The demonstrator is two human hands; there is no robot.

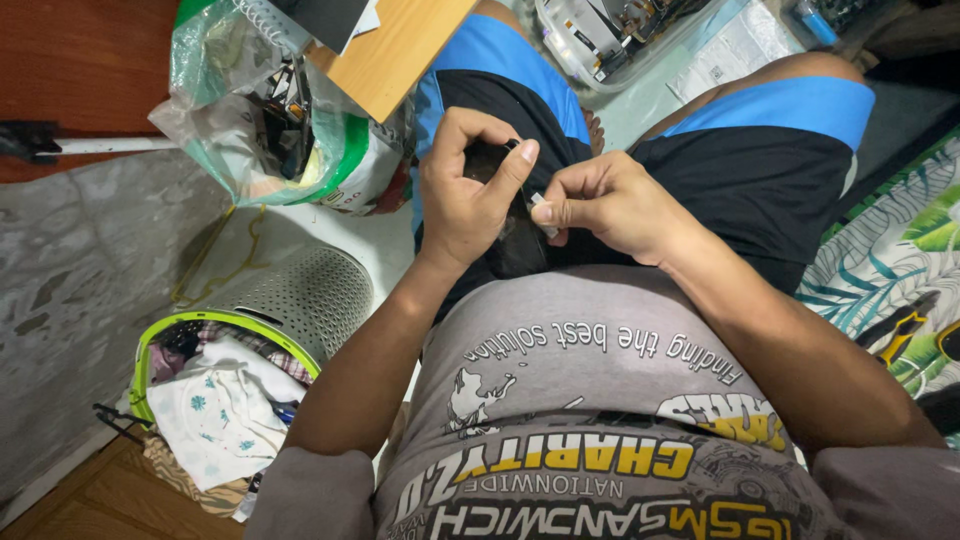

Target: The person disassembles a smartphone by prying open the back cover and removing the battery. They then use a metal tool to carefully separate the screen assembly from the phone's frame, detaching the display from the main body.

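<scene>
A small black object (497, 165), dark and glossy, is held over the lap, just above the grey shirt (600, 400). It is wrapped by the left hand (470, 190), whose fingers are curled closed around it with the thumb laid across its top edge. At three o'clock from it, a tiny white piece (541, 207) is pinched between thumb and forefinger of the right hand (610, 205), the other fingers folded shut. Most of the black object is covered by the left hand, so its shape cannot be made out. At eight o'clock, a laundry basket (300, 300) with a green rim is seen, stuffed with cloth. At eleven o'clock, a plastic bag (240, 120) is hung under a wooden board (400, 50). At one o'clock, a clear tray (600, 50) is cut off by the frame. Little open room is left between the knees.
</scene>
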